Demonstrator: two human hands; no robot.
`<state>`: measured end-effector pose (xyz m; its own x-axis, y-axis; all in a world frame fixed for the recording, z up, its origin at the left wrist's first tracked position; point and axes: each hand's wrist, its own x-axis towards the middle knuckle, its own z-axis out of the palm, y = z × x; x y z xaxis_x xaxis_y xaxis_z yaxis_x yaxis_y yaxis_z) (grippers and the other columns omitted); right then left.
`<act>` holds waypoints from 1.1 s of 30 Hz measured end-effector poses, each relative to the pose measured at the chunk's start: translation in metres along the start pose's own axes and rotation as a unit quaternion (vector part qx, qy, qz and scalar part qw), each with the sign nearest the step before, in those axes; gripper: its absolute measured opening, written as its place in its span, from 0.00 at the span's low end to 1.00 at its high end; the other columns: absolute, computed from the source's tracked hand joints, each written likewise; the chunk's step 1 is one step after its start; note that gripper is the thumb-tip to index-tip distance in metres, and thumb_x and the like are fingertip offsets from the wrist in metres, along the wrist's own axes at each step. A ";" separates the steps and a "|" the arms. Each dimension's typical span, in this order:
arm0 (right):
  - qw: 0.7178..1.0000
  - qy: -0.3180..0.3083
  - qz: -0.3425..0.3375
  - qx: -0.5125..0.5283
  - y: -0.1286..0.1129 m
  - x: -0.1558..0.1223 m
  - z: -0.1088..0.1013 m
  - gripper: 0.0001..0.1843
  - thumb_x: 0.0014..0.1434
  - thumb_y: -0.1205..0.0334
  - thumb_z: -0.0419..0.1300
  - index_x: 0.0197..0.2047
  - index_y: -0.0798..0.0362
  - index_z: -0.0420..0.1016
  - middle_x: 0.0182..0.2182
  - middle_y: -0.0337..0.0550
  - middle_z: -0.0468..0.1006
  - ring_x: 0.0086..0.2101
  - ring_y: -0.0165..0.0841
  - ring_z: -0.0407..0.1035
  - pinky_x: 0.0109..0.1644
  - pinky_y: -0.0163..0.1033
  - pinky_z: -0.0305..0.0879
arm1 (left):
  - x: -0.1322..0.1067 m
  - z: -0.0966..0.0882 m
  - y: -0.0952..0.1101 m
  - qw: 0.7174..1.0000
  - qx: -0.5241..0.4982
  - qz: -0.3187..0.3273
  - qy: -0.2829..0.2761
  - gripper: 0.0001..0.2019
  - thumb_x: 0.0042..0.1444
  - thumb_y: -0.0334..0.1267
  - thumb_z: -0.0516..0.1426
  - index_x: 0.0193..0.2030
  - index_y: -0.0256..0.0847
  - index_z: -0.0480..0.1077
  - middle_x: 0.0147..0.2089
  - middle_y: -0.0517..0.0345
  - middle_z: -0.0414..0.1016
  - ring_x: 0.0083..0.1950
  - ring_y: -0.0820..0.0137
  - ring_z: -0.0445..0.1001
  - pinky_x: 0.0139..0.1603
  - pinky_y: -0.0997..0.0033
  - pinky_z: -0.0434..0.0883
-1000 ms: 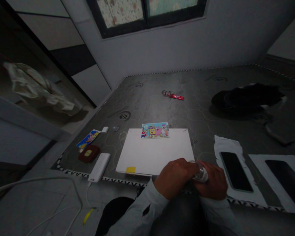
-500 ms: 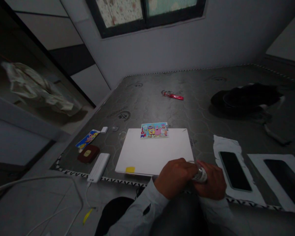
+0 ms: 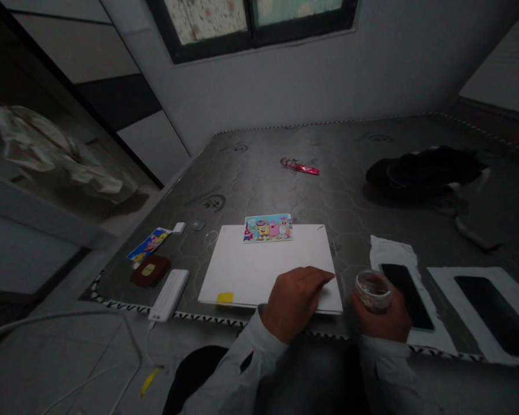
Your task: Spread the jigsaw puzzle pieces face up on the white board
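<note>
My right hand [image 3: 387, 317] is wrapped round a small clear round jar [image 3: 373, 290], its rim facing up; dark bits seem to show inside, too dim to name. Over the lower right of a white board [image 3: 237, 268] is my left hand [image 3: 296, 300], its fingers pressed together and pointing right. Whatever those fingertips pinch, if anything, is too small to make out. A colourful cartoon card [image 3: 268, 228] lies across the board's far edge, and a yellow sticker [image 3: 225, 297] marks its near left corner.
Left of the board lie a white power bank [image 3: 169, 295], a brown case [image 3: 150, 271], another cartoon card [image 3: 149, 244] and a small white block [image 3: 179, 227]. Two dark phones [image 3: 404, 291] rest on white sheets at right. Farther off are a red packet [image 3: 300, 167] and a black bag-like object [image 3: 428, 173].
My hands, together around the jar before, have come apart. The right hand has moved right with the jar, and the left has drawn back left over the board.
</note>
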<state>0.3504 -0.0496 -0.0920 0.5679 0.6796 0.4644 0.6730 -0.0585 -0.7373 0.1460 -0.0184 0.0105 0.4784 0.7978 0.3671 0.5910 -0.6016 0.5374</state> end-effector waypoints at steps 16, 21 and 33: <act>0.994 -0.014 0.102 0.038 -0.005 0.002 0.005 0.42 0.43 0.37 0.71 0.57 0.51 0.75 0.43 0.48 0.85 0.39 0.46 0.80 0.42 0.47 0.75 | 0.000 0.005 0.003 0.997 0.037 -0.034 -0.060 0.13 0.64 0.30 0.58 0.53 0.47 0.75 0.49 0.62 0.83 0.47 0.70 0.81 0.49 0.68 0.78; 0.991 -0.018 0.134 0.007 0.003 0.008 0.004 0.38 0.42 0.36 0.72 0.51 0.50 0.78 0.41 0.47 0.85 0.40 0.46 0.80 0.42 0.46 0.74 | -0.001 0.003 0.001 0.996 0.054 -0.039 -0.060 0.13 0.64 0.30 0.58 0.52 0.47 0.76 0.48 0.62 0.83 0.46 0.70 0.81 0.47 0.69 0.77; 0.998 -0.031 0.062 -0.001 0.008 0.005 0.008 0.37 0.47 0.38 0.70 0.54 0.51 0.76 0.45 0.49 0.84 0.41 0.45 0.79 0.45 0.46 0.74 | 0.001 -0.003 -0.005 0.995 0.043 -0.078 -0.056 0.11 0.67 0.35 0.56 0.54 0.46 0.74 0.48 0.59 0.82 0.48 0.69 0.81 0.51 0.68 0.77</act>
<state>0.3550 -0.0405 -0.0994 0.6162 0.7113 0.3381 0.5999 -0.1458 -0.7867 0.1419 -0.0142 0.0103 0.4431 0.8748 0.1960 0.7141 -0.4766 0.5127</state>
